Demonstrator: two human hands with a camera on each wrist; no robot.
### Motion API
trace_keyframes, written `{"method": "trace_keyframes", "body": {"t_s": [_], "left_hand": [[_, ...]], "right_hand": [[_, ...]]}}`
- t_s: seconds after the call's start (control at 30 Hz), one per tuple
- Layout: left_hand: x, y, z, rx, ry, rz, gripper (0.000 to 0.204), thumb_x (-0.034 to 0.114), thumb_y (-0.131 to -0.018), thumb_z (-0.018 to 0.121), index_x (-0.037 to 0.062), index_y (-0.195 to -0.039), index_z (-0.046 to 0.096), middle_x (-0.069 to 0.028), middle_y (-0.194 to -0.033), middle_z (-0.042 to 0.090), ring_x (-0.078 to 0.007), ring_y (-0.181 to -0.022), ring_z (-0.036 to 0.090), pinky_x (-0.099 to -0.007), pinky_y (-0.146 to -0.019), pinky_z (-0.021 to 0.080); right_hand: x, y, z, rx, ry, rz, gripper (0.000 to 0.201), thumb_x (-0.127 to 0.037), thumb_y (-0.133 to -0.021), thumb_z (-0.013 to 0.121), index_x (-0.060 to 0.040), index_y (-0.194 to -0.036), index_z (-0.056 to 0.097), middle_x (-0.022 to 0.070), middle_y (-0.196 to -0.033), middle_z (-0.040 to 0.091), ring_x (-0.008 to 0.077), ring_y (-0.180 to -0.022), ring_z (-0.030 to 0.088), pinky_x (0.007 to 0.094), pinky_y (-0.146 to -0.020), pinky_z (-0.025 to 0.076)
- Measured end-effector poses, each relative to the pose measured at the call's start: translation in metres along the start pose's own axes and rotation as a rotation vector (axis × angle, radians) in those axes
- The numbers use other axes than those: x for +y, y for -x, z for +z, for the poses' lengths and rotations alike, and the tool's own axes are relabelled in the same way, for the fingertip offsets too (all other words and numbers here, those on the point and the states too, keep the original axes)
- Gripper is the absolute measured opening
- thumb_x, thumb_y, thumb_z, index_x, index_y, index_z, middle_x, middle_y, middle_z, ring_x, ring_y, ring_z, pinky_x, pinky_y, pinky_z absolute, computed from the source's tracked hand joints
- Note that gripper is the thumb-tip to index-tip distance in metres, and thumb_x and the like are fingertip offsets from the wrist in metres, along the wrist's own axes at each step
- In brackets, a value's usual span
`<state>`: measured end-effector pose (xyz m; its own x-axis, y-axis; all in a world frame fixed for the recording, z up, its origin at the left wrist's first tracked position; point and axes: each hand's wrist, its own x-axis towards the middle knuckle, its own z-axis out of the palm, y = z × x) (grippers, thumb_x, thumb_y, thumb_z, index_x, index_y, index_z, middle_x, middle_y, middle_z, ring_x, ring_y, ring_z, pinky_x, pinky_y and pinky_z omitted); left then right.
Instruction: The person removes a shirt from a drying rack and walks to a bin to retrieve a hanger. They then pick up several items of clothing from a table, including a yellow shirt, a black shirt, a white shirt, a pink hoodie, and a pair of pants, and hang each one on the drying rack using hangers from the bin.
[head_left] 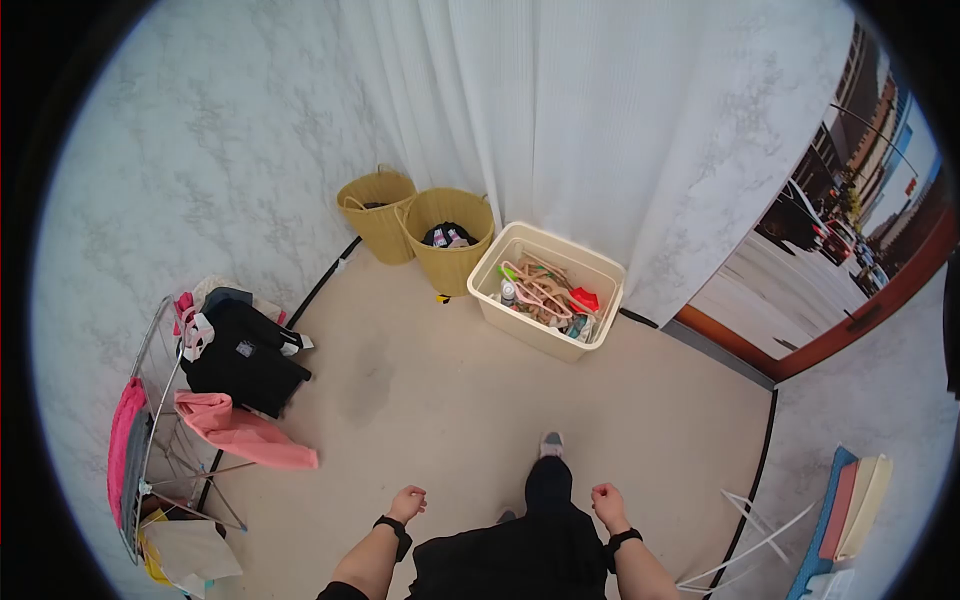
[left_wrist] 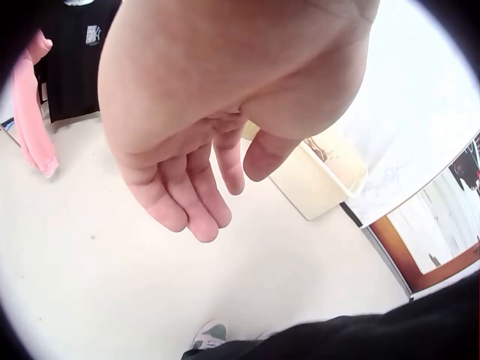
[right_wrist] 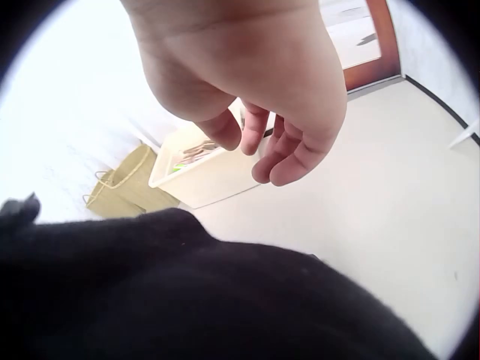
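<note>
Both hands hang in front of my body and hold nothing. My left hand (head_left: 408,500) is low at the centre left, its fingers (left_wrist: 187,199) loosely curled over the bare floor. My right hand (head_left: 605,497) hangs at the centre right with its fingers (right_wrist: 289,154) loosely bent too. A cream plastic bin (head_left: 500,310) full of clothes hangers stands ahead by the white curtain. Its side also shows in the left wrist view (left_wrist: 315,187) and the right wrist view (right_wrist: 202,176). My black garment (right_wrist: 187,292) fills the lower right wrist view.
Two yellow woven baskets (head_left: 378,215) (head_left: 450,240) stand against the wall left of the bin. A metal drying rack (head_left: 155,400) at the left carries a black shirt (head_left: 245,355) and pink cloths (head_left: 245,430). White hangers (head_left: 760,540) and folded towels (head_left: 850,510) lie at the lower right.
</note>
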<state>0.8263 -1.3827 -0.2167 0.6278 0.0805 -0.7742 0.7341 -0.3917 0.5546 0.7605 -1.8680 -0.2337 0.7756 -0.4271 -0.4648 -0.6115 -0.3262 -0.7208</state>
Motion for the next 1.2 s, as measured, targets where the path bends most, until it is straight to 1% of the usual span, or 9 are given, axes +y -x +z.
{"method": "trace_keyframes", "body": {"t_s": [0.1, 0.3, 0.4, 0.63, 0.77, 0.87, 1.0, 1.03, 1.2], "left_hand": [[0.041, -0.038, 0.006, -0.007, 0.049, -0.051, 0.027, 0.014, -0.089, 0.049, 0.0050, -0.111, 0.060, -0.0101, -0.084, 0.067, -0.0183, -0.068, 0.064, -0.0289, -0.055, 0.047], [0.144, -0.087, -0.015, 0.055, -0.024, -0.256, 0.027, 0.013, -0.087, 0.050, 0.0001, -0.108, 0.062, -0.0118, -0.086, 0.067, -0.0196, -0.071, 0.065, -0.0322, -0.064, 0.054], [0.207, -0.135, -0.035, 0.096, -0.120, -0.109, 0.027, 0.018, -0.087, 0.051, 0.0026, -0.104, 0.065, -0.0096, -0.080, 0.068, -0.0172, -0.069, 0.066, -0.0321, -0.063, 0.054], [0.375, -0.285, -0.006, 0.141, -0.316, 0.271, 0.026, 0.016, -0.083, 0.054, 0.0074, -0.105, 0.065, -0.0160, -0.093, 0.067, -0.0331, -0.089, 0.065, -0.0382, -0.079, 0.051], [0.424, -0.379, 0.044, -0.085, -0.439, 0.382, 0.031, 0.015, -0.081, 0.055, 0.0092, -0.111, 0.062, -0.0185, -0.109, 0.060, -0.0358, -0.102, 0.059, -0.0411, -0.089, 0.048], [0.443, -0.463, 0.075, -0.305, -0.614, 0.446, 0.040, 0.015, -0.080, 0.055, 0.0106, -0.119, 0.058, -0.0200, -0.114, 0.057, -0.0385, -0.107, 0.056, -0.0437, -0.093, 0.046], [0.478, -0.566, 0.104, -0.442, -0.743, 0.632, 0.039, 0.012, -0.080, 0.055, 0.0063, -0.119, 0.056, -0.0201, -0.115, 0.057, -0.0394, -0.106, 0.055, -0.0455, -0.092, 0.046], [0.488, -0.570, 0.105, -0.478, -0.758, 0.614, 0.038, 0.011, -0.081, 0.056, 0.0058, -0.119, 0.054, -0.0194, -0.118, 0.056, -0.0396, -0.106, 0.055, -0.0452, -0.092, 0.045], [0.508, -0.579, 0.091, -0.464, -0.591, 0.590, 0.037, 0.010, -0.082, 0.055, 0.0073, -0.119, 0.054, -0.0177, -0.115, 0.057, -0.0381, -0.102, 0.057, -0.0461, -0.089, 0.046]], "right_hand": [[-0.013, -0.073, 0.015, -0.075, 0.161, -0.078, 0.018, -0.013, -0.083, 0.060, -0.0011, -0.096, 0.063, 0.0095, -0.078, 0.065, 0.0178, -0.063, 0.064, 0.0315, -0.058, 0.053], [-0.050, -0.210, 0.022, -0.176, 0.307, 0.206, 0.019, -0.015, -0.080, 0.059, -0.0023, -0.093, 0.067, 0.0145, -0.084, 0.069, 0.0266, -0.076, 0.068, 0.0379, -0.069, 0.055], [-0.126, -0.280, 0.021, -0.203, 0.411, 0.156, 0.021, -0.018, -0.079, 0.060, -0.0026, -0.092, 0.067, 0.0183, -0.089, 0.069, 0.0329, -0.087, 0.067, 0.0408, -0.078, 0.053], [-0.260, -0.419, 0.075, -0.229, 0.271, -0.048, 0.019, -0.016, -0.087, 0.052, -0.0037, -0.093, 0.065, 0.0188, -0.091, 0.068, 0.0368, -0.091, 0.064, 0.0435, -0.081, 0.051], [-0.275, -0.491, 0.151, -0.261, 0.238, -0.098, 0.016, -0.012, -0.085, 0.056, -0.0027, -0.096, 0.063, 0.0186, -0.092, 0.066, 0.0354, -0.090, 0.064, 0.0415, -0.079, 0.051], [-0.275, -0.538, 0.206, -0.367, 0.374, -0.029, 0.028, -0.009, -0.085, 0.049, -0.0106, -0.113, 0.056, 0.0188, -0.121, 0.052, 0.0400, -0.102, 0.057, 0.0477, -0.087, 0.048], [-0.244, -0.622, 0.289, -0.348, 0.455, -0.086, 0.037, -0.003, -0.082, 0.045, -0.0027, -0.120, 0.049, 0.0231, -0.126, 0.049, 0.0440, -0.109, 0.053, 0.0493, -0.089, 0.047], [-0.235, -0.643, 0.301, -0.317, 0.437, -0.241, 0.043, 0.000, -0.080, 0.047, -0.0021, -0.124, 0.047, 0.0226, -0.133, 0.045, 0.0449, -0.110, 0.052, 0.0495, -0.089, 0.047], [-0.249, -0.694, 0.337, -0.254, 0.558, -0.116, 0.041, -0.006, -0.079, 0.057, -0.0029, -0.118, 0.047, 0.0238, -0.128, 0.049, 0.0428, -0.113, 0.054, 0.0496, -0.089, 0.049]]}}
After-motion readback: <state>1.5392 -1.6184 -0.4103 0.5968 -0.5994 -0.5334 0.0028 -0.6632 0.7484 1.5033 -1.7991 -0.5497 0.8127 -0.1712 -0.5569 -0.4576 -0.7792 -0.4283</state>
